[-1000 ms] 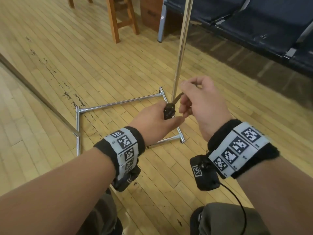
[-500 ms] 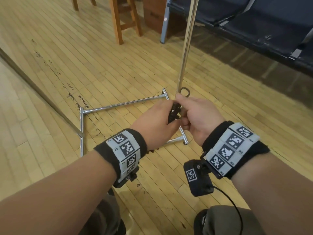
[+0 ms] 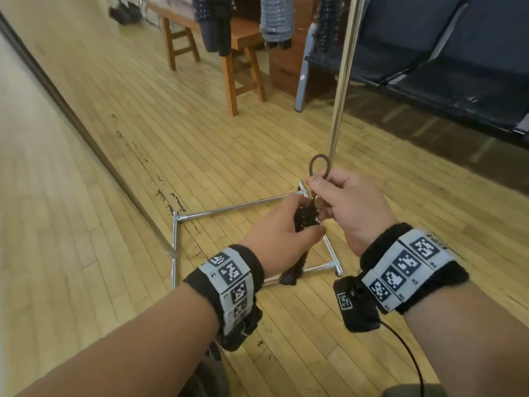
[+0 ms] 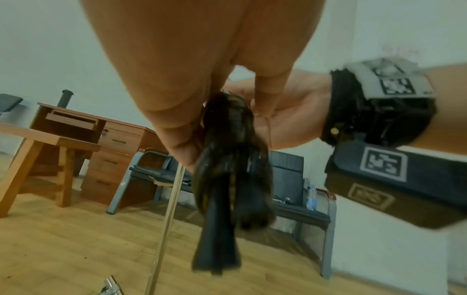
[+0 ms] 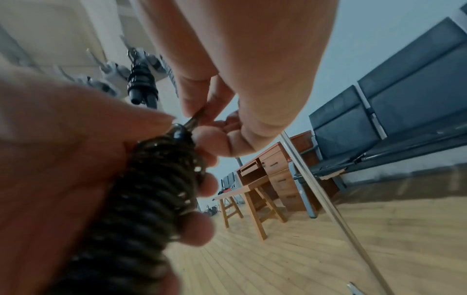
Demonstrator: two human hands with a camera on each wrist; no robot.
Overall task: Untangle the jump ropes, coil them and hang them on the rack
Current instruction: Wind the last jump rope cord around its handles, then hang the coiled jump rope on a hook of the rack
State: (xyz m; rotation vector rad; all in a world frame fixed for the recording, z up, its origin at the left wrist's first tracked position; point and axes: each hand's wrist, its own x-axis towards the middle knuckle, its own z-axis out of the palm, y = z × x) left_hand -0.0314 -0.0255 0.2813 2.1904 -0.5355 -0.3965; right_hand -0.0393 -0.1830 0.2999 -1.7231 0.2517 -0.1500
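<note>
I'm looking down at a wooden floor (image 3: 120, 144) that fills most of the view, with a row of dark blue seats (image 3: 446, 61) at the far right and a wooden stool (image 3: 237, 61) far centre. The chrome rack (image 3: 342, 81) stands right in front of me: its upright pole rises past my hands and its square base frame lies on the floor just beyond them. At the far top, other coiled ropes (image 3: 276, 20) already hang from the rack, blurred.

My left hand (image 3: 282, 239) is wrapped around the coiled black jump rope (image 3: 306, 220), fingers curled tight on the bundle; in the right wrist view I see the tight turns of the coil (image 5: 141, 199) running through that palm. In the left wrist view the handles (image 4: 217, 249) hang below the fist.

My right hand (image 3: 347, 206) is just right of the left, touching it, thumb and fingers pinching the rope's free end at the top of the bundle. A small loop (image 3: 320, 166) stands up above that pinch, close beside the pole. The whole bundle is held in the air, above the rack's base.
</note>
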